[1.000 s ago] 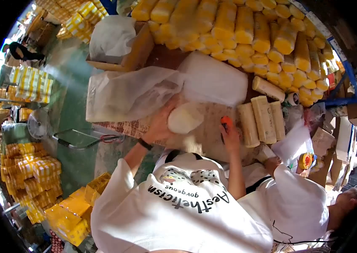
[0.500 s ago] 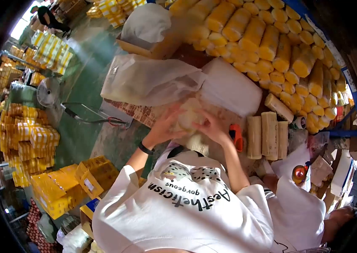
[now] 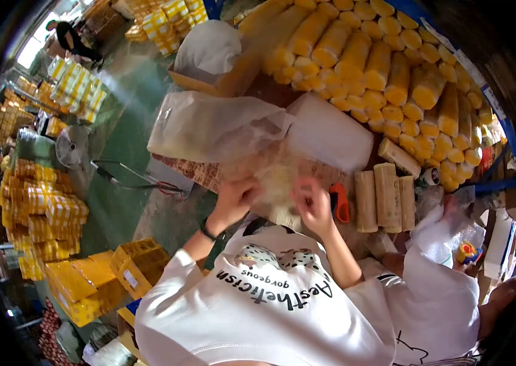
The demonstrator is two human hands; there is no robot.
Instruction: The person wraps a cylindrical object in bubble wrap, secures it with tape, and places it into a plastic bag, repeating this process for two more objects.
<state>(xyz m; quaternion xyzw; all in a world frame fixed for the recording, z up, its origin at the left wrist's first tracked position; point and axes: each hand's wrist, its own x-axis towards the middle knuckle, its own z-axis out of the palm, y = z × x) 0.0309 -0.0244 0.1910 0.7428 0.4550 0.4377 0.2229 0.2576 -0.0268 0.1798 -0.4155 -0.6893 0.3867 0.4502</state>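
A pale yellowish bundle [image 3: 277, 189], blurred and apparently made of strands, is on the work table [image 3: 209, 175] close to my chest. To its left my left hand [image 3: 238, 196] has curled fingers, with the fingertips near the bundle. My right hand [image 3: 313, 204] is on the bundle's other side, its fingers bent in and smeared by motion. Whatever either hand pinches is too small or blurred to see. An orange tool [image 3: 341, 204] lies just right of my right hand. Several paper-wrapped rolls [image 3: 387, 196] are beyond it.
Translucent plastic sheeting [image 3: 218, 125] and a white packet [image 3: 330, 131] cover the table's far side. Yellow rolls [image 3: 355, 58] are stacked high behind. A co-worker's white sleeve [image 3: 431, 256] is close on my right, near a tape dispenser [image 3: 468, 251]. Yellow cartons [image 3: 84, 277] stand at left.
My hands were spread around the bundle. Now they are drawn apart to either side, fingers curled. At right, the co-worker's tape dispenser has shifted right.
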